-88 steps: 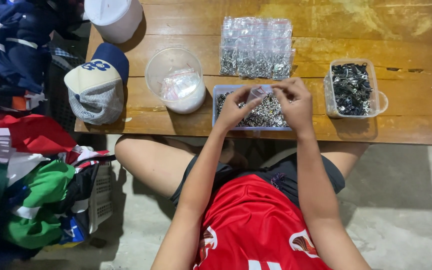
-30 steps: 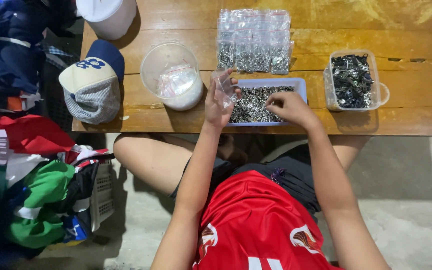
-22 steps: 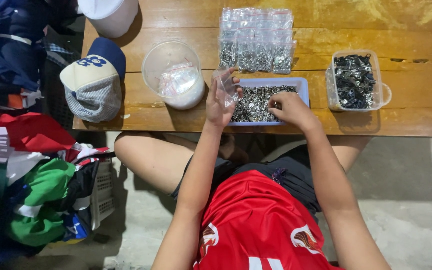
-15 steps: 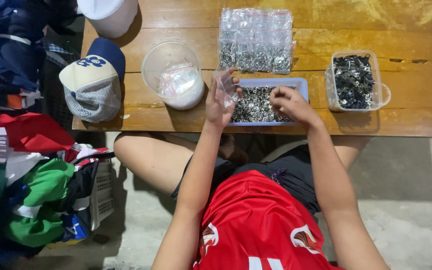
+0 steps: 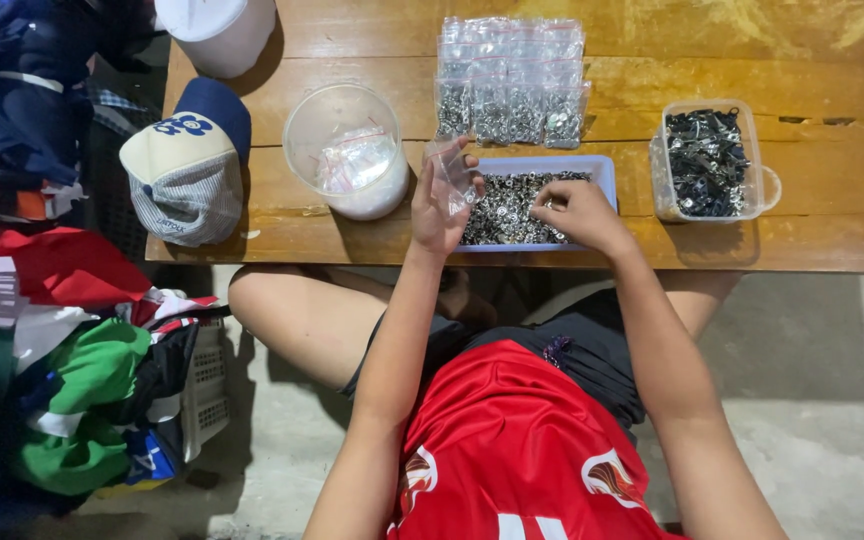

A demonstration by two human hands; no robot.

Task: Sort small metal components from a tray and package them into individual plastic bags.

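Above the shallow tray of small metal parts, the left hand pinches a small clear bag while the right hand, fingers pressed together, picks among the parts.

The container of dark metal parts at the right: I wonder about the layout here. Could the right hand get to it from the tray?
Probably yes. The right hand rests in the blue tray, and the container of dark parts stands just beside it on the wooden table, with nothing between them.
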